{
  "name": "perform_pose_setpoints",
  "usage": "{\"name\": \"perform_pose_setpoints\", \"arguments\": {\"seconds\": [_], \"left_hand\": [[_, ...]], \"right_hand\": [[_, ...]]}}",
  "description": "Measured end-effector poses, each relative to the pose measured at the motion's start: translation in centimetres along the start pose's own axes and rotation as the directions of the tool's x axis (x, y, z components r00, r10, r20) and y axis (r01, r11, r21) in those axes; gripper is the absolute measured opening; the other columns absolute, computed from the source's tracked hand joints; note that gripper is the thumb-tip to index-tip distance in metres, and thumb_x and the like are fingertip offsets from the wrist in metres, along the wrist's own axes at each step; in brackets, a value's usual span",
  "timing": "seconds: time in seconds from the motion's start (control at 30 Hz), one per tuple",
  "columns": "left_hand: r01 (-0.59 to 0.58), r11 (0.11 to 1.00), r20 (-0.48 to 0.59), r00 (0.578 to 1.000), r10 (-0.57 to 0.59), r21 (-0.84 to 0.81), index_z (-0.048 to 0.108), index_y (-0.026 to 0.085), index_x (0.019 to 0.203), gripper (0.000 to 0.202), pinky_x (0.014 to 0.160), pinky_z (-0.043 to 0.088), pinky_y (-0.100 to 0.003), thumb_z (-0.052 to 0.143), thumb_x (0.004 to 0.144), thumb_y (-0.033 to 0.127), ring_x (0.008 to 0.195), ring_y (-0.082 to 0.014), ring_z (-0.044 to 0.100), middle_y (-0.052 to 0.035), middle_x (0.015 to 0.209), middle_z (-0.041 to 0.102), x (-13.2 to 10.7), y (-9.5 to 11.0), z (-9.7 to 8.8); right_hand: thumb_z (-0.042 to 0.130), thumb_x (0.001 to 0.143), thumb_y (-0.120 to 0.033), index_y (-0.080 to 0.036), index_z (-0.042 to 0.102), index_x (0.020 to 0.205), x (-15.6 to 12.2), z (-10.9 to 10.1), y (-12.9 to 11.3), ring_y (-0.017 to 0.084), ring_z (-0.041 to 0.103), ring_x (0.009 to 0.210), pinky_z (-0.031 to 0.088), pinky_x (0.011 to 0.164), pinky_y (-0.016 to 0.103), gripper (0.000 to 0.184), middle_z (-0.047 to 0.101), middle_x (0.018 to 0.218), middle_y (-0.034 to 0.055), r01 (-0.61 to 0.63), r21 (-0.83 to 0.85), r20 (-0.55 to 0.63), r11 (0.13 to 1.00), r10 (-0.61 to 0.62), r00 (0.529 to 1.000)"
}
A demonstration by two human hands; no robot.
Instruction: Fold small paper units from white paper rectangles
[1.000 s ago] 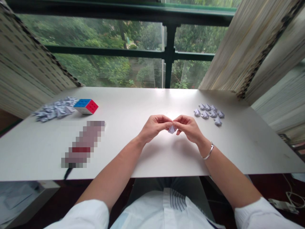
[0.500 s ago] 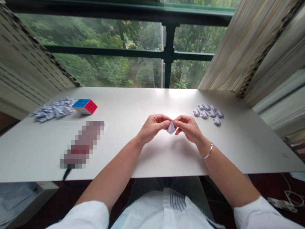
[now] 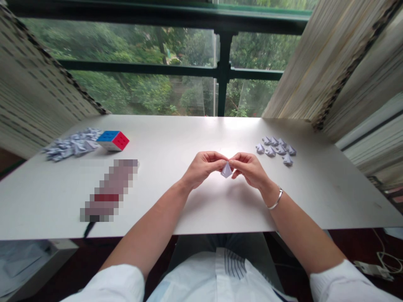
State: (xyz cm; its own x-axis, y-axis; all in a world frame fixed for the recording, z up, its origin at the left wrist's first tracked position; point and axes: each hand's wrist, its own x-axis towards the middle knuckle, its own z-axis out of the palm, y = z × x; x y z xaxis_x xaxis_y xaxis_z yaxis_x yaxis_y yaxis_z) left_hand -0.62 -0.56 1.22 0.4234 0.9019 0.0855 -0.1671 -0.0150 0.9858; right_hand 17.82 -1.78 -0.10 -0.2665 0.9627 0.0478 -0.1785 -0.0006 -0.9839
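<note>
Between my two hands, above the middle of the white table [image 3: 157,209], is a small folded paper piece [image 3: 226,170], pale and kite-shaped, its wide end pointing down toward me. My left hand [image 3: 203,167] pinches its upper left side between thumb and fingers. From the other side my right hand [image 3: 247,167] pinches it near the top, with the thumb and index fingertips meeting the left ones. The fingertips hide the top of the piece. Several similar folded paper pieces [image 3: 280,149] lie grouped to the right of my right hand.
At the far left lies a heap of folded papers [image 3: 74,144], touching or close to a puzzle cube [image 3: 113,141] with blue and red faces. Nearer me is a blurred-out flat object [image 3: 110,188] with a dark strap [image 3: 89,230] over the table edge. Curtains [image 3: 296,63] flank the window.
Both hands keep nearly the same pose. The paper piece between the fingertips sits very slightly lower, and its face looks a little flatter.
</note>
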Motion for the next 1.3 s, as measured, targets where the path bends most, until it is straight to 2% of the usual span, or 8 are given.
{"name": "perform_pose_setpoints", "arguments": {"seconds": [0.23,0.67,0.97,1.2,1.3], "left_hand": [[-0.014,1.0,0.0,1.0,0.014,-0.008,0.075,0.012,0.082,0.014,0.064,0.052,-0.025,0.076,0.073,0.022,0.065,-0.0122,0.063,-0.0041,0.073,0.07,-0.1,0.2,0.2],[-0.029,0.998,-0.025,0.999,0.03,0.051,0.073,0.011,0.08,0.014,0.062,0.051,-0.025,0.075,0.072,0.022,0.063,-0.0125,0.062,-0.0049,0.072,0.071,-0.1,0.0,0.2],[-0.075,0.991,-0.109,0.99,0.087,0.113,0.072,0.011,0.078,0.014,0.06,0.05,-0.024,0.074,0.072,0.024,0.062,-0.0118,0.062,-0.0037,0.071,0.07,-0.1,-0.6,0.8],[-0.063,0.992,-0.164,0.983,0.08,0.11,0.071,0.012,0.077,0.015,0.059,0.049,-0.024,0.074,0.071,0.025,0.062,-0.0121,0.062,-0.0035,0.07,0.07,0.0,-1.1,1.2],[-0.064,0.993,-0.175,0.981,0.081,0.103,0.071,0.012,0.077,0.015,0.059,0.049,-0.024,0.074,0.071,0.026,0.061,-0.0117,0.061,-0.003,0.069,0.069,0.1,-1.1,1.1]], "right_hand": [[0.081,0.068,-0.041,-0.015,0.068,0.071,0.1,0.0,0.1,0.013,0.064,0.058,0.055,0.047,0.022,0.03,0.068,0.064,0.0017,0.007,0.009,-0.016,1.0,-0.006,1.0],[0.081,0.067,-0.044,-0.015,0.067,0.074,0.0,0.1,0.1,0.015,0.066,0.06,0.054,0.047,0.022,0.033,0.07,0.065,0.0025,0.029,-0.06,-0.03,0.998,-0.031,0.999],[0.078,0.071,-0.046,-0.015,0.066,0.075,0.3,0.3,0.8,0.014,0.065,0.058,0.053,0.047,0.023,0.033,0.069,0.066,0.0021,0.095,-0.116,-0.073,0.989,-0.104,0.992],[0.075,0.073,-0.046,-0.016,0.066,0.077,0.3,0.4,1.3,0.011,0.06,0.055,0.054,0.048,0.024,0.031,0.066,0.066,0.0,0.146,-0.278,-0.128,0.949,-0.188,0.974],[0.075,0.073,-0.046,-0.016,0.066,0.077,0.3,0.5,1.2,0.012,0.061,0.056,0.054,0.048,0.024,0.031,0.066,0.066,0.0003,0.145,-0.24,-0.125,0.96,-0.179,0.976]]}}
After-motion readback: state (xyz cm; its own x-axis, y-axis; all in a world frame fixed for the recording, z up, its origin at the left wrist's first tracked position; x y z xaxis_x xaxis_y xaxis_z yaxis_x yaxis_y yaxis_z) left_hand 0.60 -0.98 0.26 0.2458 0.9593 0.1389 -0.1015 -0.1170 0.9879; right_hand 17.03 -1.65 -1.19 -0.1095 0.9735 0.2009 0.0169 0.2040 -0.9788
